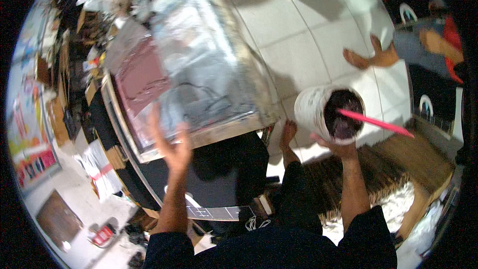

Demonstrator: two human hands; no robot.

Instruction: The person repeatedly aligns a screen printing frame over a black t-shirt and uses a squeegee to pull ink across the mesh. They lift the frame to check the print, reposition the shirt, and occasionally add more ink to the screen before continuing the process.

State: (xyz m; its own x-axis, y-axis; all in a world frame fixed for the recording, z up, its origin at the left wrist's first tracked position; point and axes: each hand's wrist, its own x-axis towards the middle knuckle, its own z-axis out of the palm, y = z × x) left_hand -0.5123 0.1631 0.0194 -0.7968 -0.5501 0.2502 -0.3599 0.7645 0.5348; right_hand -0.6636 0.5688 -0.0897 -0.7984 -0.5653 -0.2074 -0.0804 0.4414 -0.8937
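My left hand (pixel 174 150) is raised over the near edge of a wood-edged printing screen (pixel 231 133), its fingers apart and slightly blurred, with nothing in them. Whether it touches the screen I cannot tell. A maroon area (pixel 144 77) covers the screen's left side; the rest looks grey and shiny, with dark smears. On the right, my right hand (pixel 343 149) grips a white bucket (pixel 306 109) low on its near side. The bucket tilts toward me and holds dark purple ink (pixel 348 100). A pink stick (pixel 376 121) stands in the ink and sticks out past the rim.
Beneath the screen lies a black board (pixel 226 174). Another person's bare feet (pixel 356 59) rest on the white tile floor (pixel 296 57) at the far right. Below my right arm is a bundle of brown stacked sheets (pixel 371 179). Papers (pixel 102 164) and clutter line the left.
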